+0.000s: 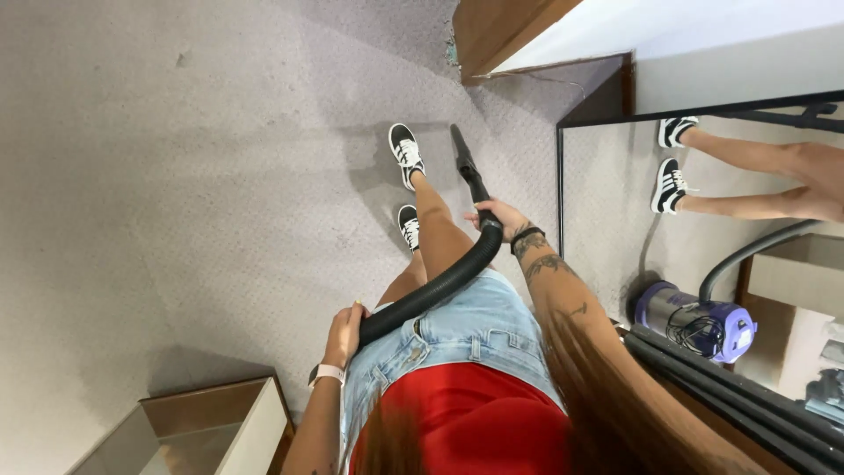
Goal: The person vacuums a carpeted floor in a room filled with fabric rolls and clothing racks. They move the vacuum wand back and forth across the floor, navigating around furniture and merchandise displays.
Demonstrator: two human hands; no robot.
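Observation:
My right hand (499,217), with a black wristband and a tattooed forearm, grips the black vacuum hose (440,281) near its front end. Beyond that hand the narrow black nozzle (463,154) points down at the grey carpet (176,176), just beside my black-and-white sneakers (405,151). My left hand (343,332), wearing a white wristband, holds the hose further back at my hip, against my denim shorts. The hose runs in a curve between the two hands.
A black-framed mirror (559,176) stands at the right and reflects my legs. A purple canister vacuum (694,321) shows by it, with more black hose below. Brown wooden furniture (492,31) is ahead. A glass-topped wooden box (211,431) sits at lower left.

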